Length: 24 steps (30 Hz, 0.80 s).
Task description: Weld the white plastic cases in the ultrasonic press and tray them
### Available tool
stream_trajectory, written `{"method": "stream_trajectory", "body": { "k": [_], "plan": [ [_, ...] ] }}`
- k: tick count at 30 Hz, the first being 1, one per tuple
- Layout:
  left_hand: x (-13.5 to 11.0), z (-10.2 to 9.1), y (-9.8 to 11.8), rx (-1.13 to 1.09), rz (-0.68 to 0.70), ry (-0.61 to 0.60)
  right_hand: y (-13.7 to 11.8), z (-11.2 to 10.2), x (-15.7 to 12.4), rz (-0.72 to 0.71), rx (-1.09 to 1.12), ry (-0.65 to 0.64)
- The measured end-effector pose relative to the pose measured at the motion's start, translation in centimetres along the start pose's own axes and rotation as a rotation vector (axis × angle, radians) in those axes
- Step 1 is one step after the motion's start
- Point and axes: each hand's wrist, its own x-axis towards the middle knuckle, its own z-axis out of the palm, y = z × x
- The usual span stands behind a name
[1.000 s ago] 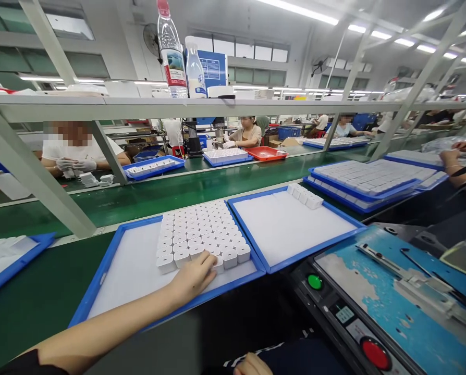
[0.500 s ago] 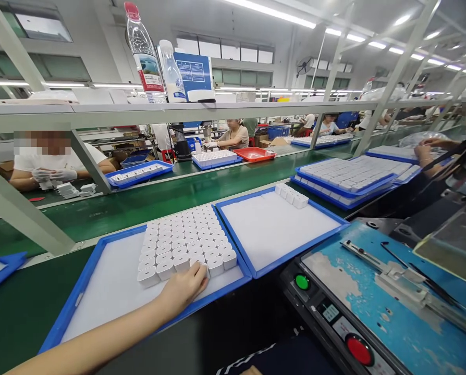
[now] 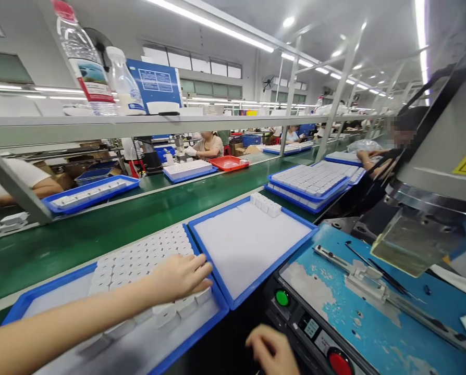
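My left hand [image 3: 182, 276] lies over the right front corner of a block of small white cube-shaped parts [image 3: 139, 258]. Its fingers are curled down round one of them. The parts stand in rows in a blue tray [image 3: 194, 338] with a white liner, right in front of me. Low in the view, my right hand [image 3: 272, 351] hovers just left of the red button [image 3: 338, 362] on a machine panel. That hand's fingers are bent and what is inside them is hidden. A second blue tray [image 3: 272, 269] lies to the right, with a short row of white parts [image 3: 266, 204] at its far corner.
A machine with a blue worn plate [image 3: 373, 323], a green button [image 3: 282, 298] and a clear guard [image 3: 408, 245] fills the right. Behind the trays runs a green conveyor [image 3: 178, 198]. Stacked full trays [image 3: 311, 182] lie further right. Bottles [image 3: 84, 67] stand on an overhead shelf. Other people work nearby.
My head has turned right and dipped. The left hand has slid from the front row to the tray's right front corner. The right hand has come up into view by the red button.
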Motion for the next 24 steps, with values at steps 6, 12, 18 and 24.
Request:
{"method": "stream_trajectory", "body": {
  "k": [6, 12, 18, 24],
  "plan": [
    [18.8, 8.6, -8.3, -0.339, -0.185, -0.284, -1.4, -10.5, 16.8, 0.062, -0.578, 0.368],
    [31.5, 16.3, -12.5, -0.381, -0.375, -0.424, 3.2, -16.0, 27.6, 0.382, -0.744, 0.324],
    [36.4, 22.1, -13.9, -0.406, -0.398, -0.498, 6.1, -17.2, 34.0, 0.313, -0.716, 0.238],
    [36.9, 24.0, -13.7, -0.427, -0.331, -0.439, 6.3, -15.4, 36.8, 0.281, -0.798, 0.273]
  ]
}}
